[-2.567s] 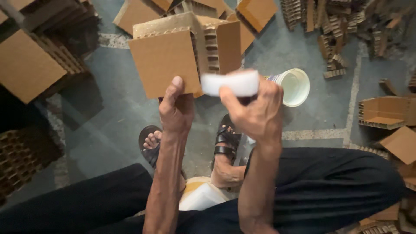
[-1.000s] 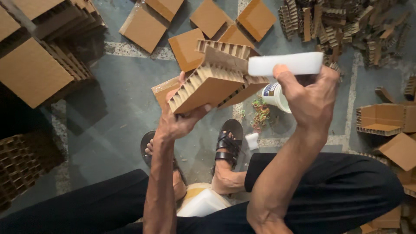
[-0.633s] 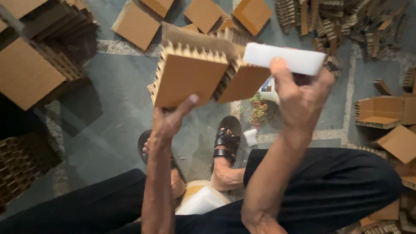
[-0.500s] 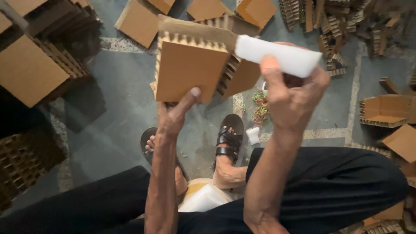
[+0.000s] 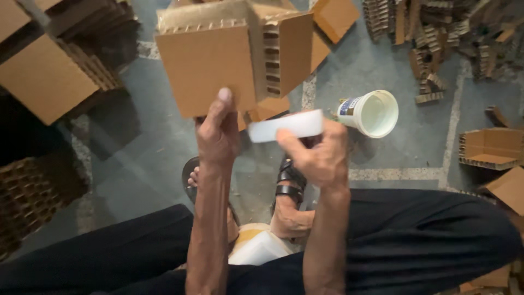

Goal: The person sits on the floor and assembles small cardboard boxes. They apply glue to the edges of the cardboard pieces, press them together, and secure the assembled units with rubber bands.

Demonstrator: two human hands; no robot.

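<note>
Head view. The left hand point(image 5: 217, 136) grips the lower edge of a cardboard piece point(image 5: 218, 68), thumb pressed flat on the near face, the other fingers hidden behind it. The piece is brown honeycomb board: a smooth, flat, roughly square front panel with a second panel set at an angle on its right side. The exposed edge between the panels shows open cells in a vertical row. The top edge is ragged and toothed. The piece is held up in front of the person, above the floor, at the top centre of the frame.

The right hand point(image 5: 321, 155) is closed around a white block point(image 5: 286, 126), thumb on the near side and fingers curled over the far side. The block is a smooth, elongated bar with rounded corners. It lies roughly level, just below the lower right corner of the cardboard piece; whether the two touch cannot be told.

A white plastic cup point(image 5: 375, 113) lies tilted on the grey concrete floor point(image 5: 153, 158), mouth toward the camera, to the right of the block. Stacks of brown honeycomb board point(image 5: 54, 76) sit at the left. Loose cut strips point(image 5: 431, 38) with open cells lie scattered at the upper right. A small open cardboard tray point(image 5: 491, 149) sits at the right edge.

The person wears dark trousers point(image 5: 426, 235) and dark strapped sandals point(image 5: 289, 183). A white container point(image 5: 259, 248) sits between the legs.
</note>
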